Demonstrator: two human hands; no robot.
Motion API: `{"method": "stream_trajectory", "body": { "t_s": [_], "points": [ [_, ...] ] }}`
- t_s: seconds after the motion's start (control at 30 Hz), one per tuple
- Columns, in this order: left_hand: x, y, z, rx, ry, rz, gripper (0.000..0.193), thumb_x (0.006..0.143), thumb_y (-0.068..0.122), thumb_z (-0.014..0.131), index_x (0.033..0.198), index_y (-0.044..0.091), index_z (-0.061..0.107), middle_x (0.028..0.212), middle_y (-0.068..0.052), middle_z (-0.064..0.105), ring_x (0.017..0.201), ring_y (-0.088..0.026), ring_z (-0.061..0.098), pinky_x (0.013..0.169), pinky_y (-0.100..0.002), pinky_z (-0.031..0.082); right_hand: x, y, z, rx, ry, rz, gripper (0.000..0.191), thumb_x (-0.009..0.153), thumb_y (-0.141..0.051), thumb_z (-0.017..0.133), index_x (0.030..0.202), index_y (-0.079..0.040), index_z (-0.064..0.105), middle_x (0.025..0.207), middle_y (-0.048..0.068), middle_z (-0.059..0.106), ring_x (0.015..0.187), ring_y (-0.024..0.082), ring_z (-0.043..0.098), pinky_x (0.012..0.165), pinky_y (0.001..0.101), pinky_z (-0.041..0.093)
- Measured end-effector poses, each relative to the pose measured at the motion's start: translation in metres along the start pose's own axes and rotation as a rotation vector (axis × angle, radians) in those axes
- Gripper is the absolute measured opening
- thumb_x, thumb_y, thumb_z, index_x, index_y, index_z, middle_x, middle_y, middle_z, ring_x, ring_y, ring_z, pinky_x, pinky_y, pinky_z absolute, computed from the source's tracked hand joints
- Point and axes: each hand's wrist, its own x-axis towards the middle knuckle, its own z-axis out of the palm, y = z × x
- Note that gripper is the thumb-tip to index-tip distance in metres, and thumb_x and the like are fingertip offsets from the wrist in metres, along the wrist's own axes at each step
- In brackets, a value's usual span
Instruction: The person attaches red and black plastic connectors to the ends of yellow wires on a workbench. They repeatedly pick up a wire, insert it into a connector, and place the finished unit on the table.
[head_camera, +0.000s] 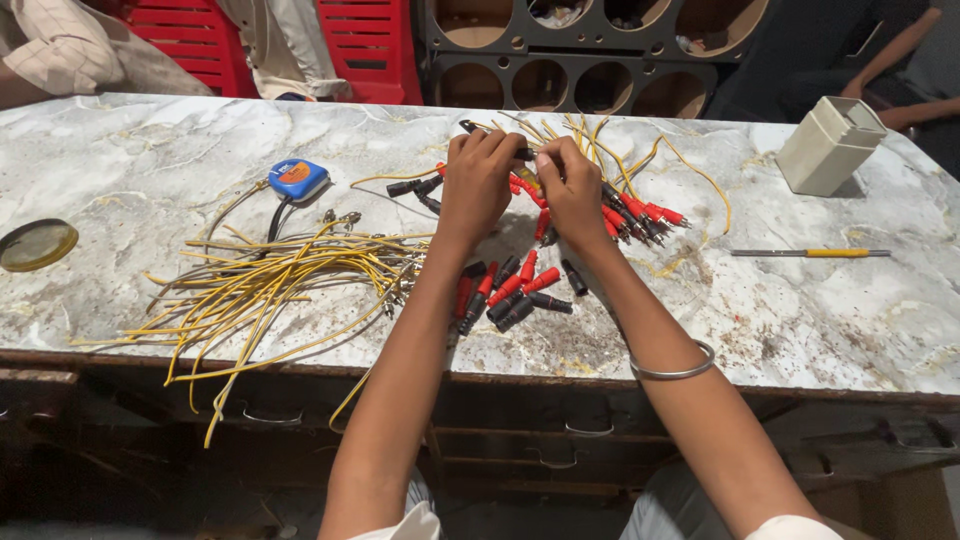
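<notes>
Yellow wire is everywhere on this marble table (150, 150), and that is half the trouble. My left hand (478, 185) and my right hand (572, 190) are both closed, fingertips pinched together over one small plug (527, 180) with its yellow lead, held just above the table between the two heaps. From here I cannot see the plug end itself well; my fingers cover most of it.

The risk I see is a slip. The piece is small and both grips are only fingertip grips, so a little twist too hard could pop it out and send it into the finished plugs (640, 215) lying just to the right, where it would look like all the others.

The loose red and black plug covers (510, 285) sit right under my wrists, near the table's front edge. A careless forearm could roll some off onto the floor.

The big tangle of wires (270, 275) on my left already hangs over the edge; catching one loop could drag several down together.

The tape measure (298, 180) and the yellow-handled tool (810, 253) lie well apart from my hands.
</notes>
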Motion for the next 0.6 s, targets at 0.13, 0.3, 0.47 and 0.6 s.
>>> {"method": "stream_trajectory", "body": {
  "t_s": [0.13,0.3,0.47,0.6],
  "points": [
    [0.001,0.001,-0.001,0.017,-0.015,0.016,0.015,0.089,0.006,0.07,0.103,0.01,0.066,0.095,-0.003,0.067,0.095,-0.025,0.062,0.089,-0.042,0.042,0.0,-0.001,0.001,-0.04,-0.013,0.149,0.03,0.112,-0.021,0.051,0.093,0.0,0.06,0.067,0.004,0.056,0.057,0.009,0.054,0.054,0.0278,0.047],
    [0.002,0.002,-0.004,0.04,0.006,0.013,0.016,0.088,0.007,0.07,0.103,0.011,0.066,0.095,-0.002,0.068,0.096,-0.024,0.062,0.09,-0.043,0.042,-0.001,-0.012,0.0,0.036,0.006,0.083,0.019,0.105,-0.017,0.046,0.105,-0.004,0.06,0.075,0.0,0.062,0.06,0.006,0.057,0.055,0.0244,0.049],
    [0.002,0.003,-0.004,0.051,-0.016,-0.001,0.017,0.088,0.006,0.071,0.102,0.012,0.066,0.096,-0.001,0.068,0.098,-0.023,0.062,0.09,-0.043,0.041,-0.001,-0.01,-0.001,-0.016,-0.015,-0.015,0.018,0.107,-0.017,0.049,0.101,-0.002,0.057,0.075,0.003,0.06,0.06,0.007,0.057,0.056,0.0253,0.048],
    [0.002,0.003,-0.002,0.048,-0.046,0.009,0.018,0.087,0.006,0.071,0.103,0.012,0.066,0.094,-0.001,0.068,0.096,-0.023,0.062,0.09,-0.045,0.04,0.001,-0.001,0.0,-0.081,-0.017,0.124,0.03,0.112,-0.022,0.049,0.093,-0.002,0.06,0.066,0.005,0.057,0.055,0.009,0.054,0.052,0.0273,0.045]
  ]
}}
